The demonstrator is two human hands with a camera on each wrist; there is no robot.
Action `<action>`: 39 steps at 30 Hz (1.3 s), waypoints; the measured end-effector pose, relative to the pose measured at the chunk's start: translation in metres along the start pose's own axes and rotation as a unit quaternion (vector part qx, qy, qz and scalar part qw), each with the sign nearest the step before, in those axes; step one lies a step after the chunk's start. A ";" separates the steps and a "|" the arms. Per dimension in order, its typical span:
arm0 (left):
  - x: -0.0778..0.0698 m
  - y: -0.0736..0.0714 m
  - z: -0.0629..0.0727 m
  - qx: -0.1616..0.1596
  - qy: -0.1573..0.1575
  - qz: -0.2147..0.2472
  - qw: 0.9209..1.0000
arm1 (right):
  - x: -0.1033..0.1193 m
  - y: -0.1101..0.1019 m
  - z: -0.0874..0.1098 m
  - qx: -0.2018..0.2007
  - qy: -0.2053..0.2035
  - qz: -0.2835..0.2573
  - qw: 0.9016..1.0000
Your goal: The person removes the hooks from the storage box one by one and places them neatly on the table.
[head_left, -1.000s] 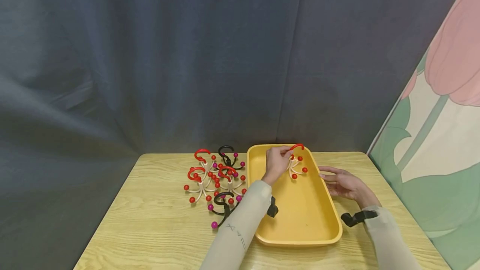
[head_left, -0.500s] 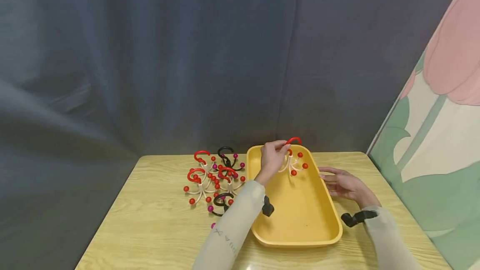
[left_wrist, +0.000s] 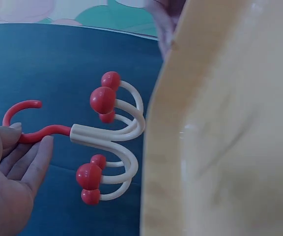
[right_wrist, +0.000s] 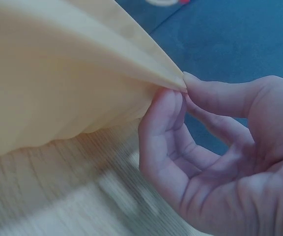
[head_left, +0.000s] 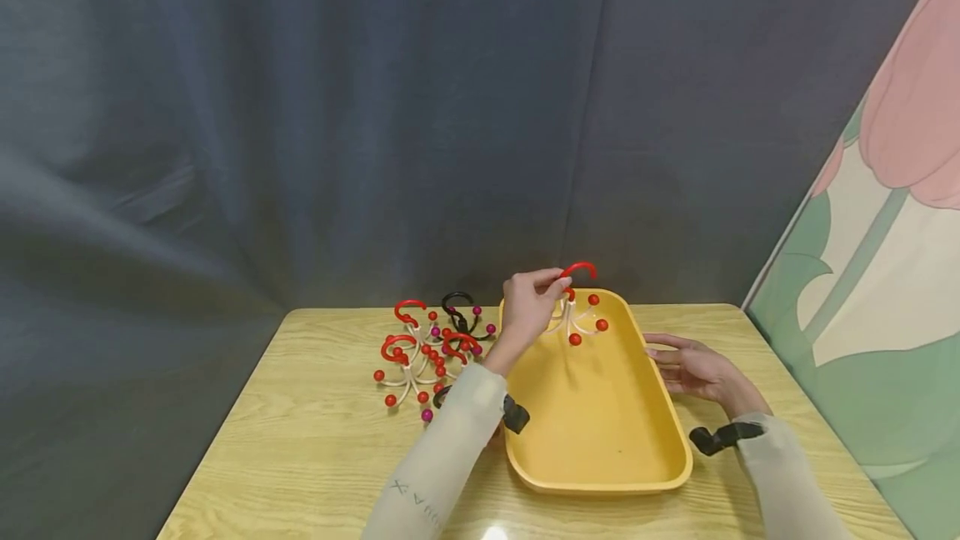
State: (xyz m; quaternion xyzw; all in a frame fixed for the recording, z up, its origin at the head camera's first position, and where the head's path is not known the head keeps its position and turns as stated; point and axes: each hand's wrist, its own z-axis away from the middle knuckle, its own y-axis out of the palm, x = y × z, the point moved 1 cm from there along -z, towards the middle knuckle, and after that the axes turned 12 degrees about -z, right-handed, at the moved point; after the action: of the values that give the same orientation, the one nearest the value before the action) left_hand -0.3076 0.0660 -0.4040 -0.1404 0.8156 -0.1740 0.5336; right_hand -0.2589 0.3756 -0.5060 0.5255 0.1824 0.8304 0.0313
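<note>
A red-and-white multi-arm hanger [left_wrist: 102,135] with red balls on its curled arms hangs from my left hand [head_left: 527,308]. Thumb and fingers pinch it by the red hook, and the hook's curved end sticks out past them. In the head view it overlaps the far end of the yellow tray [head_left: 592,415], arms downward. My right hand [head_left: 697,371] is at the tray's right side. As the right wrist view shows, its thumb and curled fingers pinch the rim [right_wrist: 173,78] between them.
Left of the tray, several similar hangers stand crowded together: red-and-white ones [head_left: 407,375] and black ones [head_left: 461,325] with magenta balls. My left sleeve [head_left: 442,440] hides part of the group. A dark curtain [head_left: 420,123] hangs behind the wooden table [head_left: 300,423].
My left hand has moved left and up with the hanger, which it held throughout. The right hand stays on the tray's rim. More of the nearest black hanger is now covered by the left sleeve.
</note>
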 end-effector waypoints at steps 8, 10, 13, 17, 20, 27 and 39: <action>-0.015 -0.032 0.009 -0.004 0.020 0.062 0.998 | 0.001 0.000 0.002 0.017 -0.001 -0.007 1.000; -0.017 -0.040 0.011 -0.005 0.020 0.080 0.997 | 0.001 0.000 0.002 0.020 -0.001 -0.007 1.000; -0.019 -0.052 0.015 -0.003 0.025 0.068 0.997 | 0.001 0.000 0.002 0.020 -0.002 -0.005 1.000; -0.024 -0.070 0.020 0.004 0.045 0.033 0.998 | 0.000 0.001 0.001 0.015 -0.003 -0.001 1.000; -0.028 -0.086 0.023 0.006 0.065 0.012 0.998 | -0.001 0.002 0.000 0.019 -0.002 -0.003 1.000; -0.035 -0.124 0.029 -0.009 0.066 -0.020 0.998 | -0.003 0.004 -0.001 0.031 -0.003 -0.005 1.000; -0.026 -0.181 0.051 -0.014 0.056 -0.006 0.998 | -0.002 0.005 -0.001 0.030 -0.002 -0.003 1.000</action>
State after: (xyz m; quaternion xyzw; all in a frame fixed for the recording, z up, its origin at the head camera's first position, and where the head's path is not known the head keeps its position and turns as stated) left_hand -0.2424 -0.0932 -0.3228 -0.1426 0.8460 -0.1734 0.4837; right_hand -0.2581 0.3706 -0.5066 0.5275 0.2086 0.8233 0.0183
